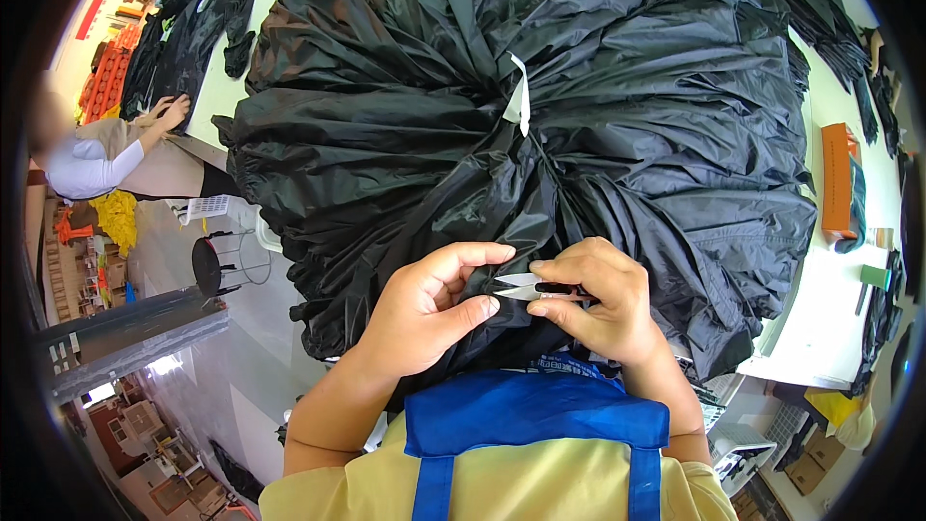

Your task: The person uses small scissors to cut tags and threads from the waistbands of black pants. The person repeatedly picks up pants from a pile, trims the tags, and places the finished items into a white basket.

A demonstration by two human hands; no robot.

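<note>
A big heap of shiny black garments [367,154] fills the middle, its folds gathered toward a white strip [521,101]. My right hand [600,297] pinches a pair of thread snips [526,287] with dark grips, their blades pointing left. Close to the blade tips, my left hand [429,304] has thumb and index finger bent around a fold of the black fabric. The fabric between those fingers is partly hidden. Both hands rest at the near edge of the heap, just above my blue apron [531,415].
The heap lies on a white table [796,318]. At the left, another person [106,154] handles black garments [188,29]. A round black stool [206,265] stands on the grey floor. An orange box [837,183] sits at the table's right side.
</note>
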